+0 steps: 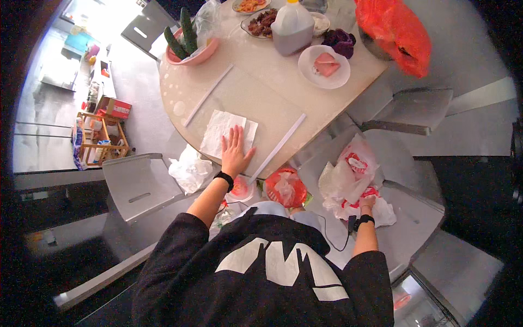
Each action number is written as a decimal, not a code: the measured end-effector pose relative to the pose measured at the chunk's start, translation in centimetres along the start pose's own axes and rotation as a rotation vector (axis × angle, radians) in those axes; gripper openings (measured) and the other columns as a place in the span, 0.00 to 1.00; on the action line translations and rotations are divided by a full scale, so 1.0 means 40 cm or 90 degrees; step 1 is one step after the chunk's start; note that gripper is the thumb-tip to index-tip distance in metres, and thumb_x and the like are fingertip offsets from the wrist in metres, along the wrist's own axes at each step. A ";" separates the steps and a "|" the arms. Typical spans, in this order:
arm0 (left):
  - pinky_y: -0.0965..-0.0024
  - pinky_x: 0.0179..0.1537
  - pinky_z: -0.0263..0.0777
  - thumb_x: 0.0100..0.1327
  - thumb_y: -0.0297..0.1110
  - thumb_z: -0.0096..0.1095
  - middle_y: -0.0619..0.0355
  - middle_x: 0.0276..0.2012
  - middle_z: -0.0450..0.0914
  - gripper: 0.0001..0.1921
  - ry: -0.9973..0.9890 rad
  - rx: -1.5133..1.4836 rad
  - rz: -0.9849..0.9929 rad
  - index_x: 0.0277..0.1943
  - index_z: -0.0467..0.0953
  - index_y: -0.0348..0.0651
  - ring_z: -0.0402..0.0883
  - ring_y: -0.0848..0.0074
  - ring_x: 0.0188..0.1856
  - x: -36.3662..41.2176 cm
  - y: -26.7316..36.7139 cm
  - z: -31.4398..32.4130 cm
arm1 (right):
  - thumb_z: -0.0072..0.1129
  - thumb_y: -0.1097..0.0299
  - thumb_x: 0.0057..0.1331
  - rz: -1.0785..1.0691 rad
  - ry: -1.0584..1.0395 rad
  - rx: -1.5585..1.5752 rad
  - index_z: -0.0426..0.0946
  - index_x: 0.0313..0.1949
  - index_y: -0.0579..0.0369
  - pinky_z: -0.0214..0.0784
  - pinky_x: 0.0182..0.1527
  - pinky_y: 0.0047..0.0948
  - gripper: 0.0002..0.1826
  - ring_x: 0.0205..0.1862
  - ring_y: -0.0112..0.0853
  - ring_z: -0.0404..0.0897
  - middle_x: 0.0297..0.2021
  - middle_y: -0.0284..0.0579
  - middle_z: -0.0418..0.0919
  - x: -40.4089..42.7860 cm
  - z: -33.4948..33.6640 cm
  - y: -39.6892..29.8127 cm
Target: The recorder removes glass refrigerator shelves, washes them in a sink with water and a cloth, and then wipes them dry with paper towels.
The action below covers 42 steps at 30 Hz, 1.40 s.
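Note:
My left hand [236, 150] lies flat with its fingers extended on white paper towels [215, 131] at the near edge of the table [249, 88]. Down to the right, my right hand [367, 201] is in among red and white plastic bags [352, 171] on a chair; its fingers are partly hidden, so its grip is unclear. Two pale strips lie on the tabletop, one [209, 95] beyond the towels and one [280, 143] to their right. Below the table edge are a red basket [286, 187] with a crumpled clear bag in it and a white plastic bag [190, 168].
Across the table stand a pink bowl [193, 61] with cucumbers, a plastic jug [292, 34], a white plate [325, 83] with a pink item, dishes of food and a red plastic bag [398, 36] over a pot. Chairs [143, 184] flank me; a cable runs near my right wrist.

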<state>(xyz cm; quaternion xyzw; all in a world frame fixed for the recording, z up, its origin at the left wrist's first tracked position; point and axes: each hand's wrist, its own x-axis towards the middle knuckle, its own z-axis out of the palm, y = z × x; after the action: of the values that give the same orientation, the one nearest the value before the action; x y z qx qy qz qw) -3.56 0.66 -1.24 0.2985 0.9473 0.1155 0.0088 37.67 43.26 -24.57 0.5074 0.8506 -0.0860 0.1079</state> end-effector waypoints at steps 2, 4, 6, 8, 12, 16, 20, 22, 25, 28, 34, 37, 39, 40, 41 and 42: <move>0.50 0.68 0.32 0.63 0.50 0.48 0.46 0.69 0.48 0.38 0.004 0.001 -0.008 0.69 0.46 0.37 0.43 0.59 0.72 -0.002 -0.008 0.000 | 0.62 0.62 0.50 0.105 0.057 0.108 0.72 0.44 0.65 0.66 0.50 0.36 0.25 0.45 0.45 0.75 0.39 0.56 0.77 -0.030 0.019 -0.056; 0.50 0.68 0.33 0.65 0.48 0.46 0.46 0.69 0.49 0.36 0.010 -0.006 -0.021 0.69 0.47 0.37 0.44 0.59 0.72 -0.007 -0.014 0.001 | 0.63 0.65 0.49 0.152 0.081 0.158 0.72 0.44 0.64 0.66 0.49 0.34 0.24 0.44 0.44 0.75 0.38 0.53 0.77 -0.069 0.014 -0.099; 0.50 0.68 0.34 0.66 0.44 0.44 0.48 0.69 0.51 0.32 0.022 0.006 -0.025 0.69 0.49 0.39 0.46 0.61 0.71 -0.008 -0.014 0.001 | 0.62 0.68 0.49 0.004 0.093 0.335 0.71 0.46 0.62 0.67 0.48 0.35 0.24 0.42 0.42 0.74 0.34 0.50 0.76 -0.107 -0.020 -0.127; 0.50 0.68 0.34 0.67 0.44 0.43 0.50 0.69 0.51 0.31 0.025 0.027 -0.036 0.69 0.49 0.40 0.47 0.61 0.71 -0.007 -0.030 0.008 | 0.62 0.69 0.48 -0.006 0.074 0.392 0.70 0.48 0.62 0.67 0.48 0.34 0.26 0.42 0.40 0.74 0.35 0.49 0.75 -0.137 -0.060 -0.175; 0.51 0.69 0.35 0.65 0.45 0.47 0.52 0.69 0.52 0.32 0.047 -0.017 -0.039 0.68 0.51 0.43 0.49 0.63 0.71 -0.002 -0.026 0.007 | 0.60 0.70 0.49 0.030 -0.005 0.439 0.68 0.50 0.62 0.68 0.47 0.33 0.27 0.42 0.35 0.74 0.41 0.49 0.74 -0.150 -0.114 -0.195; 0.53 0.68 0.39 0.63 0.45 0.51 0.51 0.68 0.54 0.34 0.061 -0.053 -0.029 0.68 0.52 0.42 0.50 0.63 0.70 -0.028 -0.021 -0.012 | 0.58 0.71 0.52 0.000 -0.036 0.586 0.68 0.50 0.63 0.68 0.47 0.32 0.25 0.44 0.35 0.74 0.43 0.50 0.74 -0.189 -0.210 -0.328; 0.54 0.67 0.46 0.63 0.41 0.51 0.51 0.67 0.57 0.30 0.098 -0.060 -0.023 0.67 0.55 0.42 0.53 0.63 0.69 -0.022 -0.030 -0.004 | 0.57 0.75 0.56 -0.098 -0.074 0.690 0.67 0.51 0.61 0.68 0.49 0.30 0.22 0.46 0.33 0.74 0.44 0.47 0.74 -0.171 -0.289 -0.471; 0.54 0.67 0.47 0.64 0.40 0.50 0.51 0.67 0.58 0.28 0.111 -0.069 -0.018 0.66 0.57 0.42 0.55 0.64 0.69 -0.019 -0.036 -0.001 | 0.56 0.76 0.58 -0.204 -0.130 0.742 0.68 0.50 0.61 0.67 0.50 0.29 0.19 0.47 0.31 0.75 0.44 0.45 0.75 -0.174 -0.340 -0.585; 0.56 0.66 0.51 0.65 0.38 0.48 0.51 0.64 0.62 0.23 0.112 -0.087 -0.015 0.62 0.63 0.40 0.58 0.64 0.67 -0.025 -0.071 0.001 | 0.56 0.75 0.60 -0.303 -0.158 0.713 0.69 0.49 0.60 0.67 0.49 0.28 0.17 0.46 0.30 0.75 0.43 0.44 0.75 -0.228 -0.446 -0.782; 0.59 0.65 0.53 0.67 0.36 0.46 0.49 0.59 0.69 0.19 0.138 -0.283 -0.057 0.58 0.67 0.39 0.63 0.62 0.64 -0.018 -0.115 0.037 | 0.55 0.75 0.60 -0.357 -0.170 0.706 0.70 0.49 0.59 0.68 0.47 0.26 0.16 0.44 0.29 0.75 0.43 0.42 0.76 -0.269 -0.500 -0.923; 0.65 0.56 0.67 0.65 0.47 0.51 0.50 0.52 0.75 0.25 -0.002 -1.351 -0.436 0.56 0.69 0.35 0.75 0.67 0.53 0.035 -0.274 -0.072 | 0.54 0.76 0.61 -0.325 -0.220 0.773 0.70 0.48 0.58 0.69 0.45 0.25 0.15 0.42 0.27 0.76 0.42 0.41 0.75 -0.279 -0.455 -0.951; 0.66 0.51 0.72 0.66 0.46 0.50 0.50 0.48 0.78 0.24 0.080 -1.397 -0.352 0.56 0.68 0.34 0.79 0.65 0.47 0.042 -0.437 -0.210 | 0.53 0.75 0.61 -0.269 -0.278 0.812 0.68 0.49 0.58 0.70 0.42 0.25 0.15 0.40 0.27 0.76 0.41 0.41 0.75 -0.305 -0.450 -0.941; 0.66 0.53 0.71 0.67 0.44 0.48 0.49 0.50 0.77 0.23 0.113 -1.344 -0.279 0.57 0.67 0.34 0.78 0.66 0.49 0.060 -0.476 -0.343 | 0.53 0.74 0.62 -0.215 -0.292 0.830 0.68 0.50 0.58 0.71 0.40 0.26 0.16 0.39 0.28 0.77 0.41 0.42 0.76 -0.296 -0.454 -0.911; 0.66 0.52 0.71 0.68 0.43 0.46 0.49 0.50 0.76 0.23 0.132 -1.286 -0.256 0.58 0.67 0.34 0.78 0.67 0.49 0.078 -0.493 -0.382 | 0.52 0.73 0.63 -0.208 -0.280 0.814 0.67 0.50 0.58 0.71 0.39 0.26 0.16 0.37 0.28 0.77 0.40 0.42 0.76 -0.285 -0.450 -0.895; 0.66 0.52 0.71 0.69 0.43 0.45 0.48 0.51 0.76 0.23 0.145 -1.233 -0.232 0.58 0.66 0.33 0.78 0.68 0.49 0.098 -0.498 -0.408 | 0.52 0.73 0.63 -0.197 -0.264 0.797 0.67 0.51 0.58 0.71 0.37 0.26 0.16 0.35 0.28 0.78 0.40 0.42 0.76 -0.271 -0.448 -0.875; 0.67 0.56 0.67 0.69 0.43 0.43 0.51 0.52 0.75 0.24 0.118 -1.154 -0.199 0.59 0.65 0.33 0.75 0.70 0.52 0.114 -0.462 -0.435 | 0.51 0.74 0.64 -0.191 -0.237 0.792 0.67 0.49 0.56 0.74 0.37 0.25 0.13 0.33 0.28 0.79 0.42 0.45 0.76 -0.257 -0.446 -0.849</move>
<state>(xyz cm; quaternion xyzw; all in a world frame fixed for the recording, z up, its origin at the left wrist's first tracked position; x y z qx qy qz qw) -19.21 -15.16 11.80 0.0356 0.5213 0.8337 0.1787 10.76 23.17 -3.38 0.3280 0.6709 -0.6610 -0.0734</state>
